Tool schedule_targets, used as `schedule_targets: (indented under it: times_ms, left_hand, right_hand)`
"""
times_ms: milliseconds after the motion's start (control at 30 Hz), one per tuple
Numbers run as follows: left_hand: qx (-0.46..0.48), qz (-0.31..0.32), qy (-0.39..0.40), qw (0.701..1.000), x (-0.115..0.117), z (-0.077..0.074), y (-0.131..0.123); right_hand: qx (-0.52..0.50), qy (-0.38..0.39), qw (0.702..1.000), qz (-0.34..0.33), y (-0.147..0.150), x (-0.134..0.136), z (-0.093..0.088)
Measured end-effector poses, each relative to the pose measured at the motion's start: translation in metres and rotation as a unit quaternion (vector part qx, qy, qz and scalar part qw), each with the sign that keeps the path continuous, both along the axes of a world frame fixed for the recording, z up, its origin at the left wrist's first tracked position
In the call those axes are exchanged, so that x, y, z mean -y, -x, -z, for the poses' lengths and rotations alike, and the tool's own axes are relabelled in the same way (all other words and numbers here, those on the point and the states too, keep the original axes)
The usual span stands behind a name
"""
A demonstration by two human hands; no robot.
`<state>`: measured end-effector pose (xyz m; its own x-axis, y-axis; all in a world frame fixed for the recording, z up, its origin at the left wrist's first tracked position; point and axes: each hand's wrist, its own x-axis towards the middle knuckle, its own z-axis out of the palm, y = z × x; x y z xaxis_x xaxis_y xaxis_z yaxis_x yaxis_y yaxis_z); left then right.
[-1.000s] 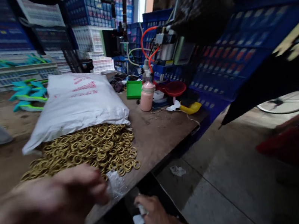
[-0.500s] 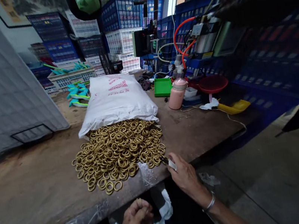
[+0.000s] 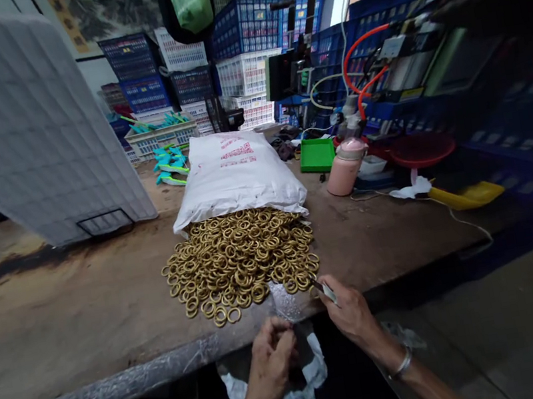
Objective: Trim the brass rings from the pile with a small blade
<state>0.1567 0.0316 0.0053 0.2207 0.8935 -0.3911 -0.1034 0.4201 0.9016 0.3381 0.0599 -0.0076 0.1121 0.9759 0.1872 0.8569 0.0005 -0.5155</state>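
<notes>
A heap of brass-coloured rings spills from the mouth of a white sack onto the brown table. At the heap's right front corner, my right hand is closed around a small tool with a pale handle and a dark, narrow tip. The tip is close to the nearest rings; whether it touches one is unclear. My left hand has its fingers curled together just off the table's front edge. Anything inside those fingers is hidden. Below it hangs an open white plastic bag.
A pale ribbed panel stands at the left. Behind the sack are teal clips and stacked crates. To the right stand a green tray, a pink bottle, a red dish and a yellow scoop.
The view has swung left, so the scene sits further right. My left hand has risen towards the table edge and closer to my right hand, which still holds the tool by the rings.
</notes>
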Motion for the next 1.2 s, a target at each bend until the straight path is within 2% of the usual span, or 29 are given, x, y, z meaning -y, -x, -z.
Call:
schedule_targets:
  times_ms: [100, 200, 367, 467, 567, 633, 733, 833, 1067, 1200]
  left_hand:
    - [-0.012, 0.008, -0.056, 0.998, -0.005, -0.012, -0.005]
    - [-0.011, 0.006, -0.081, 0.997, -0.006, -0.014, -0.004]
    - [-0.045, -0.012, -0.104, 0.993, 0.0, -0.003, 0.005]
    - [-0.125, -0.009, -0.2, 0.972, 0.004, 0.001, 0.013]
    - [-0.175, 0.006, -0.281, 0.944, 0.006, 0.001, 0.018]
    - [-0.155, 0.009, -0.261, 0.953, 0.005, 0.0, 0.019]
    - [-0.072, 0.021, -0.129, 0.989, 0.003, -0.002, 0.019]
    - [0.013, 0.044, -0.05, 0.998, 0.002, -0.002, 0.019]
    - [0.091, 0.044, -0.048, 0.994, 0.006, 0.002, 0.023]
    - [0.096, 0.026, -0.027, 0.995, 0.007, -0.005, 0.022]
  right_hand:
    - [-0.109, -0.029, 0.991, -0.071, 0.018, 0.01, 0.0]
    - [-0.171, -0.023, 0.977, -0.126, 0.038, 0.019, -0.005]
    - [-0.243, 0.057, 0.961, -0.121, 0.056, 0.024, -0.015]
    - [-0.279, 0.123, 0.944, -0.129, 0.06, 0.024, -0.016]
    - [-0.301, 0.147, 0.932, -0.138, 0.063, 0.024, -0.013]
    - [-0.318, 0.15, 0.927, -0.132, 0.065, 0.022, -0.012]
    - [-0.335, 0.15, 0.923, -0.118, 0.067, 0.021, -0.012]
    - [-0.337, 0.143, 0.923, -0.117, 0.068, 0.021, -0.012]
    - [-0.366, 0.179, 0.904, -0.132, 0.069, 0.022, -0.009]
    - [-0.334, 0.144, 0.926, -0.105, 0.068, 0.021, -0.007]
